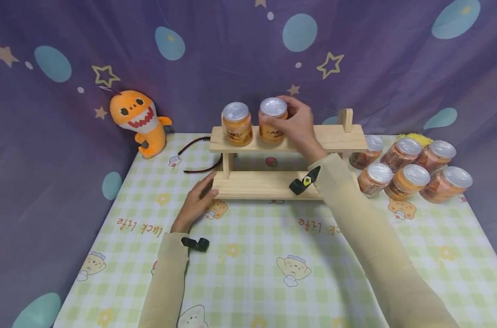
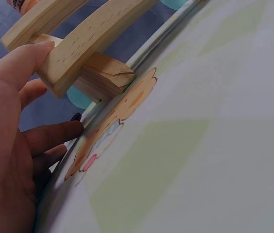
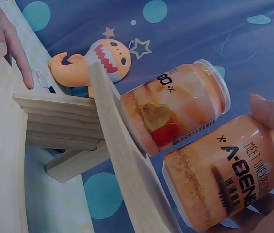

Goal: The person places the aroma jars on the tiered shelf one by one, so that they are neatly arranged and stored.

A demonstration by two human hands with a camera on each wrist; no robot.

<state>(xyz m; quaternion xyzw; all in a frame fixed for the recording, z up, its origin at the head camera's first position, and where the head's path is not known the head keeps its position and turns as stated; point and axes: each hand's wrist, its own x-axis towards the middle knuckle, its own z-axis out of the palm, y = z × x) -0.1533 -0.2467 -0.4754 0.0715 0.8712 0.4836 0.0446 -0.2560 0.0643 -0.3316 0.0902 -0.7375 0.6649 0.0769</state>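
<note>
Gripping a silver-lidded orange jar (image 1: 271,131): right hand (image 1: 295,122), thumb and fingers around it, over the upper board (image 1: 334,138) of a wooden rack (image 1: 289,146). Cannot tell if its base touches wood. Second jar (image 1: 237,130) upright on the same board, just to its left. Left hand (image 1: 194,202) loose, clasping nothing; thumb touching left end of lower board (image 1: 256,184). Six more jars (image 1: 414,178) grouped on checked surface (image 1: 248,296), near rack's right end. Orange plush toy (image 1: 139,123) at back left, by purple curtain (image 1: 232,64).
</note>
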